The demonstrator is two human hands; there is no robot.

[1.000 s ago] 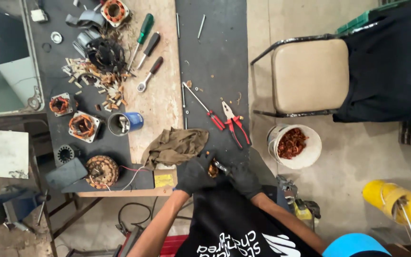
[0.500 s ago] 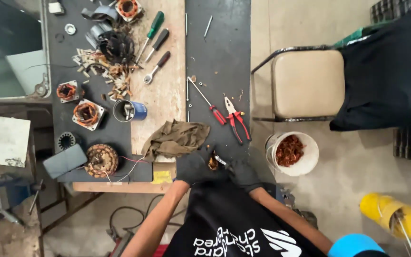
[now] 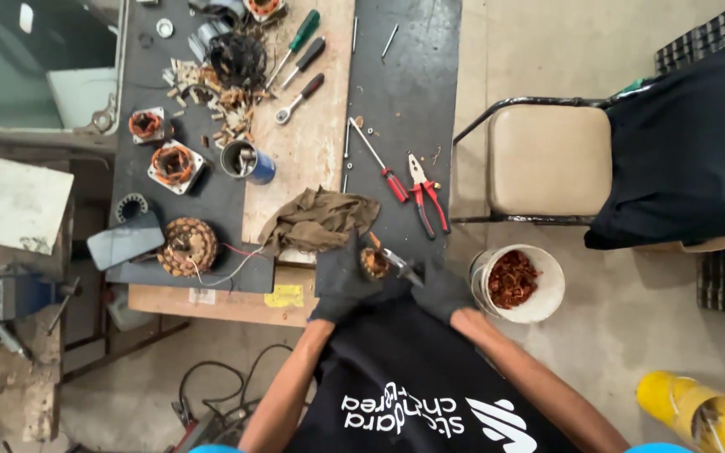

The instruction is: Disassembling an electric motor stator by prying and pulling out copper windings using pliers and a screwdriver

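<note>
The small copper-wound motor part (image 3: 373, 262) sits in your left hand (image 3: 341, 281), right at the near edge of the surface (image 3: 312, 151), just in front of your chest. Your gloved left grip is wrapped closed around it from below and from the left, holding it up with the winding facing you. Your right hand (image 3: 440, 289), gloved too, is closed on a slim metal tool (image 3: 402, 267) whose tip reaches into the part; what kind of tool it is cannot be made out.

As for progress, judging from how things lie: some copper is still packed in the part, so the stripping looks unfinished. The white bucket (image 3: 520, 283) on the floor just right of your right hand already holds a heap of reddish copper wire, which suggests a fair amount of the work is done. Several wound stators (image 3: 174, 164) and a larger round one (image 3: 188, 245) wait on the dark mat to the left, seemingly untouched.

Both forearms come in from below, elbows wide, wrists meeting close over the edge of the surface. A crumpled brown rag (image 3: 316, 220) lies just beyond your left hand. Red-handled pliers (image 3: 425, 195) and a red screwdriver (image 3: 382, 164) lie farther out, near a blue can (image 3: 247, 162).
</note>
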